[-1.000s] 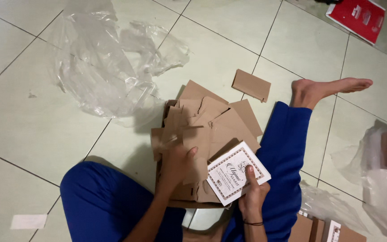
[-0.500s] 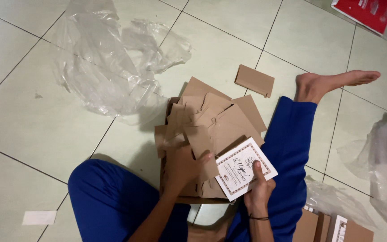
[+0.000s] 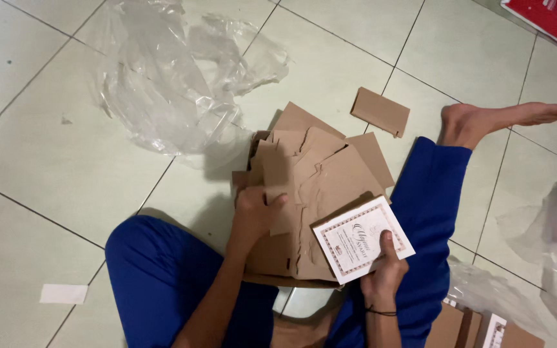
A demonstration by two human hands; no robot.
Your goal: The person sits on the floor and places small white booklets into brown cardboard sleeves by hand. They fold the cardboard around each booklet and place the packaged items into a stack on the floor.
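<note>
Cardboard pile [image 3: 311, 187] now gripped lower by left hand [image 3: 253, 212]

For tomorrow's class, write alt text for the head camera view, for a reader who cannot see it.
Seated on a tiled floor in blue trousers, a person grips a pile of brown cardboard pieces with the left hand and holds a white printed card in the right hand. Crumpled clear plastic lies beyond.
</note>
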